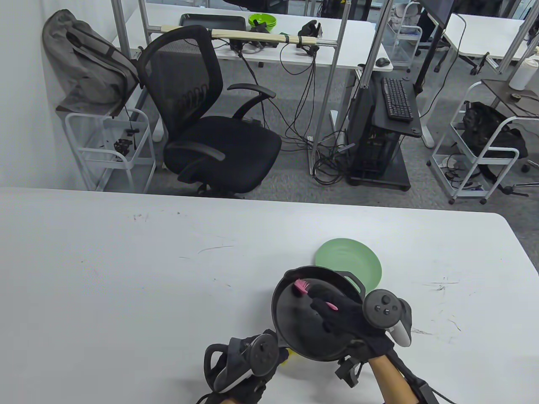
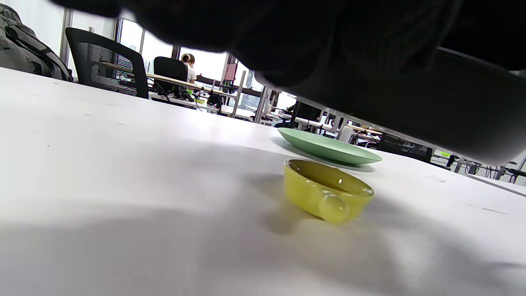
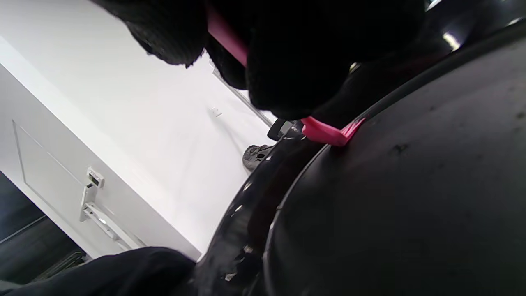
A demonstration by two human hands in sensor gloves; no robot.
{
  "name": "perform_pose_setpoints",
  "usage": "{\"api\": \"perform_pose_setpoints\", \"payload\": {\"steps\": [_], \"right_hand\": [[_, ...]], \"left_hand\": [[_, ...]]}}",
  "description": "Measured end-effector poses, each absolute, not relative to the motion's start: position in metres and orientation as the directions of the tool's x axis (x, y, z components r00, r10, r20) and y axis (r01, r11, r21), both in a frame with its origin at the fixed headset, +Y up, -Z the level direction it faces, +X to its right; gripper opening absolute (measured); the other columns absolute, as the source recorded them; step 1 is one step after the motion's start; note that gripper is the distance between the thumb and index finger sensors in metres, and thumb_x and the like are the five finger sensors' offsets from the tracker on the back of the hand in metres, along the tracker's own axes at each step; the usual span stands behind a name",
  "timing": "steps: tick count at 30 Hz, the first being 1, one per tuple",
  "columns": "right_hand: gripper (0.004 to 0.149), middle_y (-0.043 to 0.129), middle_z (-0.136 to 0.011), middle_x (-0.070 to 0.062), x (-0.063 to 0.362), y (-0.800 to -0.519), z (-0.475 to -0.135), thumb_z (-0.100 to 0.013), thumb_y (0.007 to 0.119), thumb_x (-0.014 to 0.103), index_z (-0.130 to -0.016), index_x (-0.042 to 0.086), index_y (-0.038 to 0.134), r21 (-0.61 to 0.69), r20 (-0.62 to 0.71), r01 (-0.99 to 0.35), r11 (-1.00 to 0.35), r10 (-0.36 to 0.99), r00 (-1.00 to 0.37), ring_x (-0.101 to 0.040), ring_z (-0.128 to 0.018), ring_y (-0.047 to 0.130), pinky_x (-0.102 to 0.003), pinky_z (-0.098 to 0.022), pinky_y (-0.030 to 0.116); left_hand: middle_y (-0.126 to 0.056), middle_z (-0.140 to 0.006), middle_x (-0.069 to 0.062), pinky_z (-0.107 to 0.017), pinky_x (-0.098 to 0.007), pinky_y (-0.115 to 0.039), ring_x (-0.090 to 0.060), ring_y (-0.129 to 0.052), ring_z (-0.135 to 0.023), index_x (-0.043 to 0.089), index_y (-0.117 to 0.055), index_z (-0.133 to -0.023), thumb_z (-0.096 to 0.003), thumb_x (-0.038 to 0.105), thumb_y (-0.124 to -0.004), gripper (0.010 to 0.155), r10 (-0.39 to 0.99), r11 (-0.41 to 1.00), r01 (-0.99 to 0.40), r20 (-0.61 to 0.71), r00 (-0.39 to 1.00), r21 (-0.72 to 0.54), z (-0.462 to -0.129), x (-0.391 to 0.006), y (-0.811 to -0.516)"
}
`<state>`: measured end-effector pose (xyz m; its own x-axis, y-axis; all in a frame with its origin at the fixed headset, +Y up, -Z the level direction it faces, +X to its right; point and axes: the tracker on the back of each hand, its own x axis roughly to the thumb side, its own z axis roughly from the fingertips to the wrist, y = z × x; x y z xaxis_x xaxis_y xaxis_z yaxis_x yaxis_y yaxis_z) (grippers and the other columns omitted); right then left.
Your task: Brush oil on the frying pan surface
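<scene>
Table view: pan (image 1: pixel 294 328) over yellow dish (image 1: pixel 286 358)

Low and right of centre in the frame, the right hand (image 1: pixel 343 313) grips a pink brush (image 1: pixel 304 288), its bristles against the inner surface of the black frying pan (image 1: pixel 294 332). A green plate (image 1: pixel 358 259) sits just behind the pan on the white table (image 1: pixel 126 273). The left hand (image 1: pixel 242 364) is at the pan's lower left edge, near the bottom of the frame.
</scene>
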<state>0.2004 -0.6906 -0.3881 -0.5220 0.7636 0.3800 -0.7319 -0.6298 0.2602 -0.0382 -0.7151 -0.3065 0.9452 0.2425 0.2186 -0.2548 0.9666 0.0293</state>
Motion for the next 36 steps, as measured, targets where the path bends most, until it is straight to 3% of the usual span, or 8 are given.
{"api": "perform_pose_setpoints", "payload": {"steps": [8, 15, 18, 25, 29, 36], "right_hand": [[0.052, 0.088, -0.089, -0.025, 0.189, -0.690, -0.385, -0.064, 0.068, 0.046, -0.105, 0.015, 0.069, 0.487, 0.358, -0.710, -0.508, 0.858, -0.369, -0.020, -0.042, 0.097, -0.029, -0.026, 0.085], [0.048, 0.093, -0.079, -0.023, 0.196, -0.682, -0.384, -0.063, 0.070, 0.046, -0.100, 0.016, 0.076, 0.520, 0.350, -0.748, -0.414, 0.901, -0.256, -0.017, -0.038, 0.097, -0.027, -0.023, 0.085], [0.048, 0.093, -0.081, -0.023, 0.195, -0.684, -0.385, -0.063, 0.071, 0.045, -0.101, 0.016, 0.075, 0.530, 0.347, -0.732, -0.428, 0.897, -0.273, -0.018, -0.038, 0.097, -0.028, -0.023, 0.085], [0.047, 0.091, -0.086, -0.023, 0.197, -0.685, -0.387, -0.062, 0.073, 0.042, -0.103, 0.017, 0.073, 0.347, 0.394, -0.727, -0.592, 0.796, -0.460, -0.018, -0.038, 0.097, -0.028, -0.023, 0.085], [0.047, 0.091, -0.088, -0.023, 0.195, -0.687, -0.387, -0.062, 0.074, 0.041, -0.103, 0.018, 0.073, 0.314, 0.375, -0.733, -0.603, 0.788, -0.488, -0.019, -0.038, 0.097, -0.029, -0.022, 0.085], [0.047, 0.091, -0.089, -0.022, 0.203, -0.685, -0.388, -0.061, 0.075, 0.041, -0.102, 0.018, 0.074, 0.129, 0.374, -0.690, -0.712, 0.679, -0.631, -0.020, -0.038, 0.098, -0.030, -0.023, 0.085]], "left_hand": [[-0.098, -0.042, 0.001, -0.018, -0.039, -0.084, -0.015, -0.096, -0.017, 0.007, -0.086, -0.084, -0.0500, 0.056, -0.083, 0.060, 0.254, 0.965, -0.262, 0.209, 0.944, 0.013, -0.307, -0.040, -0.716], [-0.098, -0.042, 0.002, -0.018, -0.039, -0.084, -0.015, -0.096, -0.017, 0.007, -0.085, -0.084, -0.0502, 0.056, -0.083, 0.060, 0.270, 0.961, -0.277, 0.200, 0.942, 0.005, -0.309, -0.042, -0.716], [-0.098, -0.042, 0.001, -0.018, -0.039, -0.084, -0.015, -0.096, -0.017, 0.007, -0.085, -0.084, -0.0503, 0.056, -0.083, 0.060, 0.264, 0.963, -0.270, 0.201, 0.943, 0.003, -0.308, -0.042, -0.717], [-0.098, -0.042, 0.001, -0.018, -0.039, -0.084, -0.015, -0.096, -0.017, 0.007, -0.086, -0.084, -0.0503, 0.056, -0.083, 0.060, 0.266, 0.962, -0.272, 0.212, 0.940, 0.000, -0.308, -0.041, -0.715], [-0.098, -0.042, 0.001, -0.018, -0.039, -0.084, -0.015, -0.096, -0.017, 0.007, -0.086, -0.084, -0.0503, 0.056, -0.083, 0.060, 0.260, 0.964, -0.265, 0.207, 0.943, -0.001, -0.308, -0.042, -0.715], [-0.098, -0.042, 0.001, -0.018, -0.039, -0.084, -0.015, -0.096, -0.017, 0.007, -0.086, -0.084, -0.0504, 0.056, -0.083, 0.060, 0.256, 0.965, -0.261, 0.213, 0.943, -0.003, -0.308, -0.041, -0.716]]}}
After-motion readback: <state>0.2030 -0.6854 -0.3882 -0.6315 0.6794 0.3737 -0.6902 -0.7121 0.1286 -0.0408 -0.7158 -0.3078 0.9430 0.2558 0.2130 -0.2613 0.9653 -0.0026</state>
